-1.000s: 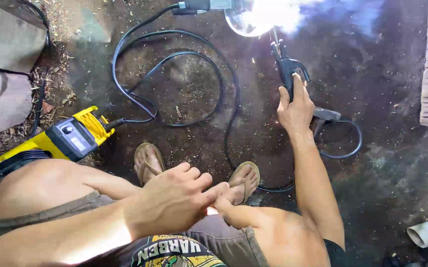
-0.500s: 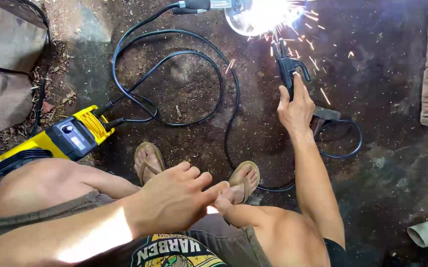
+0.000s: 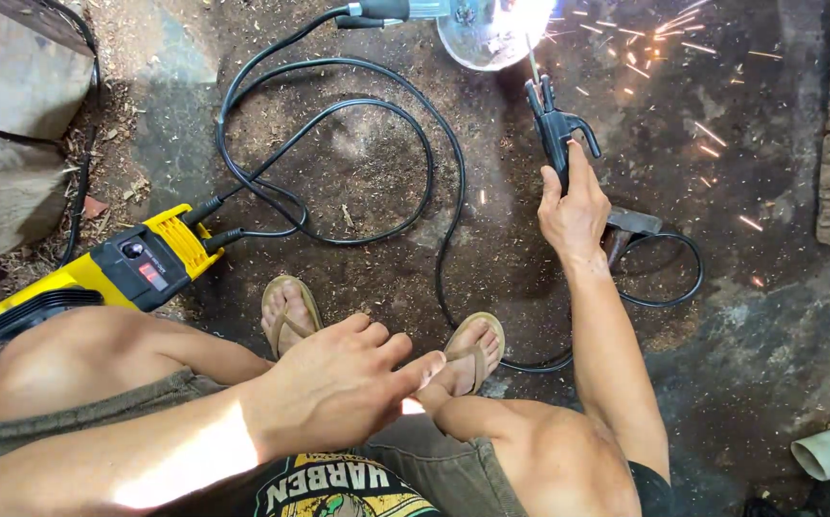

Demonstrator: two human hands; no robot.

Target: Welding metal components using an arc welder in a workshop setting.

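Mid-weld: right hand (image 3: pixel 575 213) clenched on black electrode holder (image 3: pixel 556 129), rod tip sparking against round metal piece (image 3: pixel 477 43) on dirt floor; left hand (image 3: pixel 338 388) loose on knee, holding nothing.

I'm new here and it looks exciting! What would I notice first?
The bright white flash at the top, throwing orange sparks over the dirt ground. The right hand holds a black welding holder pointing into it. At left sits a yellow welding machine.
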